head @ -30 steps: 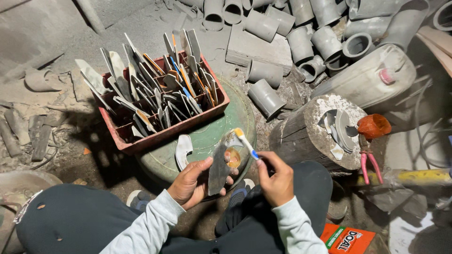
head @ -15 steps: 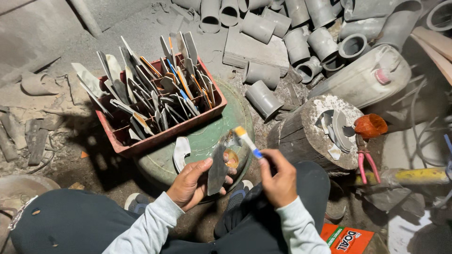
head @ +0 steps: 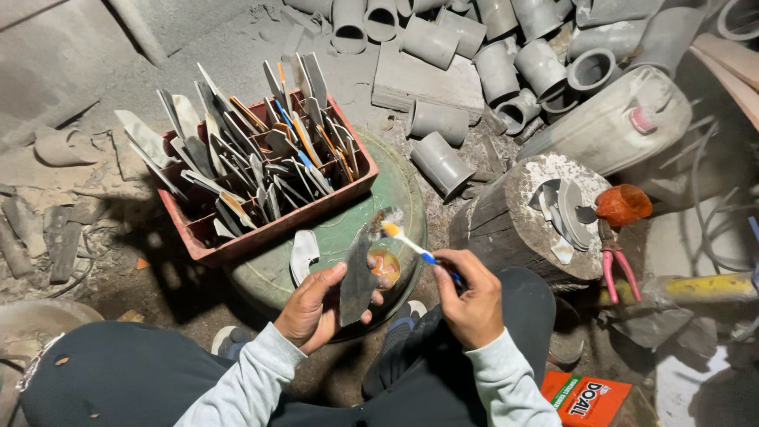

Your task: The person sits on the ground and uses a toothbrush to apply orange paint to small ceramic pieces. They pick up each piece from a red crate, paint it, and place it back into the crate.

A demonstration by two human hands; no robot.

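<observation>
I see the left hand (head: 316, 310) grasping a dark curved blade piece (head: 360, 273) just in front of the red plastic crate (head: 269, 229); the right hand (head: 470, 300) pinches a blue-handled brush (head: 411, 245) against its tip.

Dull grey plastic blade (head: 360, 277), matt and dusty; rough wooden stump (head: 506, 229); red plastic crate (head: 277, 225), scuffed.

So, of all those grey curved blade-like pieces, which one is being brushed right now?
The dark grey curved piece held upright in the left hand; the rest stand in the red crate.
</observation>
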